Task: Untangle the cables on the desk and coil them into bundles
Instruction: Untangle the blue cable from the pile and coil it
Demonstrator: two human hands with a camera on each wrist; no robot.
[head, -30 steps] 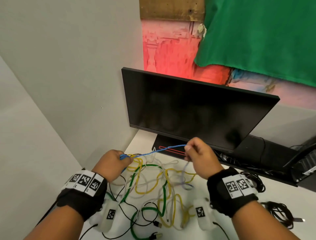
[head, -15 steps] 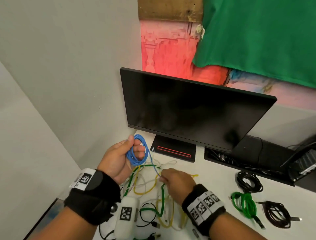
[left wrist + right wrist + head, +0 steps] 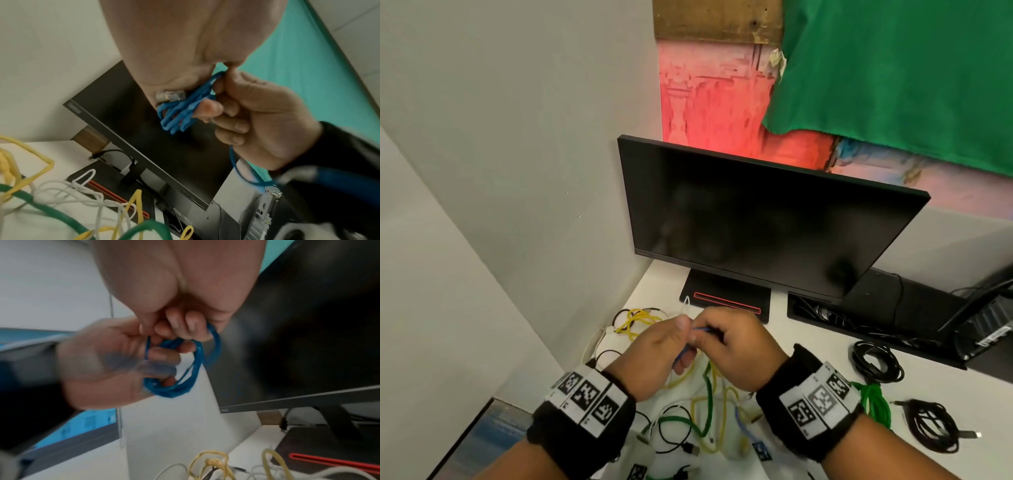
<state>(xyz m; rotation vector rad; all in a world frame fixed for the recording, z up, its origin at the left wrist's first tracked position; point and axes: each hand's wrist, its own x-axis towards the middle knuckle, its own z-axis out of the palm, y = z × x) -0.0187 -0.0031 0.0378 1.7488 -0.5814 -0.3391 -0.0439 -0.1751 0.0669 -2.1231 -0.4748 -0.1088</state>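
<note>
Both hands meet above the desk (image 3: 808,346), in front of the monitor (image 3: 756,222), working on one blue cable (image 3: 180,112). The left hand (image 3: 654,356) has its fingers curled through a small coil of several blue loops, with the clear plug (image 3: 169,95) lying against the coil near the thumb. The right hand (image 3: 736,346) pinches the same cable just beside the coil, fingertips (image 3: 185,327) closed on a strand. A free blue tail hangs below the right hand toward the desk.

Under the hands lies the tangle (image 3: 698,407): yellow, green, white and thin black cables crossing one another on the white surface. A yellow cable (image 3: 637,320) sits farther back near the wall. To the right, well apart from the tangle, lie bundles that look already coiled: a black bundle (image 3: 876,359), a green bundle (image 3: 873,401) and a dark bundle (image 3: 931,425).

The blue cable looks light and thin, soft enough to bend into tight loops yet springy, so the coil would likely open if the left fingers relaxed. It seems best held across all the loops at once, pinched at one side of the ring, while the right hand feeds the tail round. The plug looks like the stiffest part and a poor place to pull; its clip could snag on other cables. The jacket appears smooth, so a light pinch may slip.
</note>
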